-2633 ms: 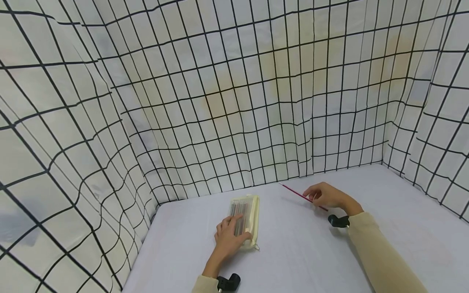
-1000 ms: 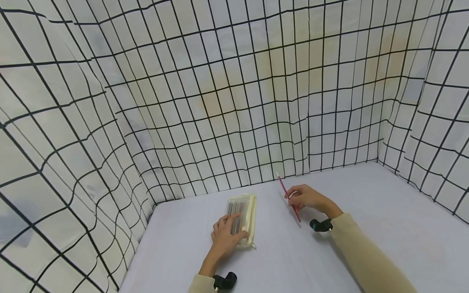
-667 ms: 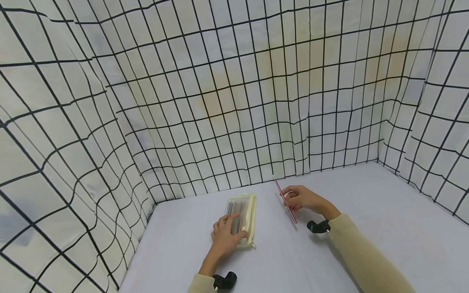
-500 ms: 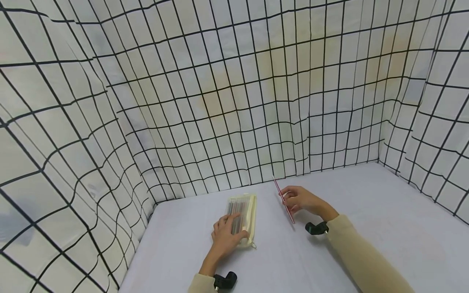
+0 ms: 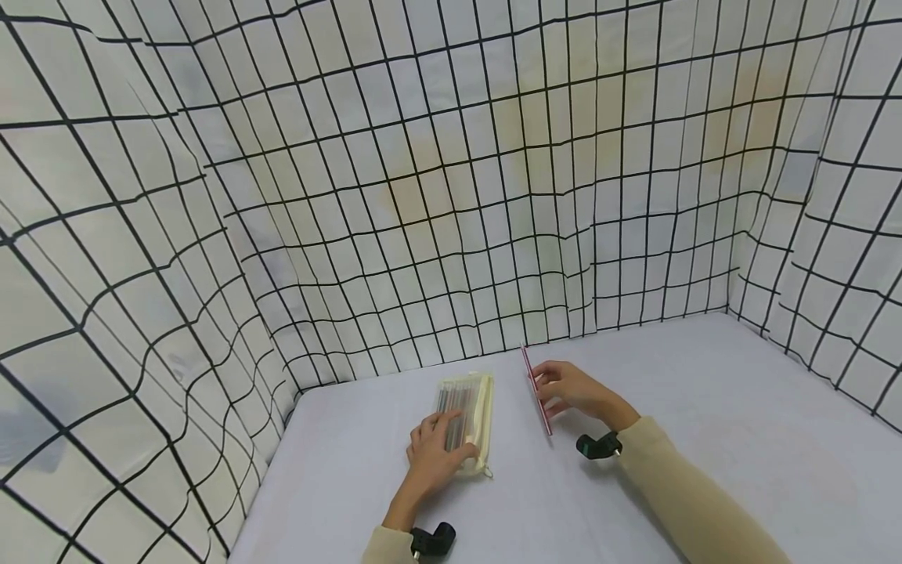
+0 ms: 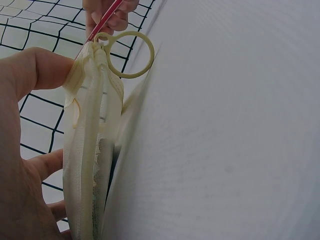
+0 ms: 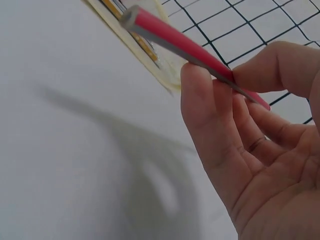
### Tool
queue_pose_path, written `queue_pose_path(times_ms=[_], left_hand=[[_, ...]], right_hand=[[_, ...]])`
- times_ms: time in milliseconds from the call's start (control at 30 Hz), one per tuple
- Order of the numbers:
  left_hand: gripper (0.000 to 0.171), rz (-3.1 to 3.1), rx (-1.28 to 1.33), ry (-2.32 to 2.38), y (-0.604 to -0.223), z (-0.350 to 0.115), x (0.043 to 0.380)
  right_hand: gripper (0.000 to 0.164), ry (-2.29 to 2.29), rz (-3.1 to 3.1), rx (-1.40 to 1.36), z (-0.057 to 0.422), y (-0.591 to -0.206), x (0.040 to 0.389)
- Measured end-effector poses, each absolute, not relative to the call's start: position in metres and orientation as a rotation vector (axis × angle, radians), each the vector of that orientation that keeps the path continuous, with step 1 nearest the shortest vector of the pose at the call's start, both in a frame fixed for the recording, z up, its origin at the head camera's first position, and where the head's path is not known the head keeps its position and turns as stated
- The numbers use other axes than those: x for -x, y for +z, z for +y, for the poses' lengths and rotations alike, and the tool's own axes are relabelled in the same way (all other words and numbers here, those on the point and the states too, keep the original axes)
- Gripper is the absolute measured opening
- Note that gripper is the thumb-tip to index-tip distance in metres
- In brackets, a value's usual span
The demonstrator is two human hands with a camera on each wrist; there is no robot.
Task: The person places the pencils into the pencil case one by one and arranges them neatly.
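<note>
In the head view, my left hand (image 5: 431,454) rests on a cream pencil case (image 5: 485,415) with a clear window, its fingers spread over the top. The left wrist view shows the thumb against the zipped end of the case (image 6: 82,150), beside a cream ring pull (image 6: 150,57). Several pencils (image 7: 147,49) lie inside, partly hidden by the hand. My right hand (image 5: 574,392) pinches a red pencil (image 5: 545,419) between thumb and fingers, right of the case. Up close, the red pencil (image 7: 170,37) has a grey stripe and a flat end.
A white cloth covers the table (image 5: 634,486). White sheeting with a black grid (image 5: 451,235) stands behind and on both sides. Each wrist carries a small black camera, the left camera (image 5: 434,540) near the front and the right camera (image 5: 597,446) above the cloth.
My right hand has moved left toward the pencil case with the red pencil, which has turned from a slanting lie to a steeper one in the head view. The left hand stays on the case.
</note>
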State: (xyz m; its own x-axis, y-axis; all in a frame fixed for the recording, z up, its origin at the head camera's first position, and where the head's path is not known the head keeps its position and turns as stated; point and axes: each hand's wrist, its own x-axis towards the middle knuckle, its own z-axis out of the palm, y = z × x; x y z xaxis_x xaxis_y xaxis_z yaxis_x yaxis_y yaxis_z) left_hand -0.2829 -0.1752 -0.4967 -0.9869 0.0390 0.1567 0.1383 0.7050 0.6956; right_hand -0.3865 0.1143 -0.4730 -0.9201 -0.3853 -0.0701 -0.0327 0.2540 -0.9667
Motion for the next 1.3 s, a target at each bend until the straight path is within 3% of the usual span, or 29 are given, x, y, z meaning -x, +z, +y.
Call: queue_pose_path(times_ms=[300, 1300], left_hand=[[0.075, -2.784, 0.146, -1.150, -0.497, -0.176, 0.283], [0.076, -2.770, 0.153, -1.131, -0.497, -0.175, 0.285]], right_hand=[[0.051, -1.722, 2.177, 0.332, 0.099, -0.471, 0.380], [0.046, -1.728, 2.069, 0.255, 0.058, -0.481, 0.359]])
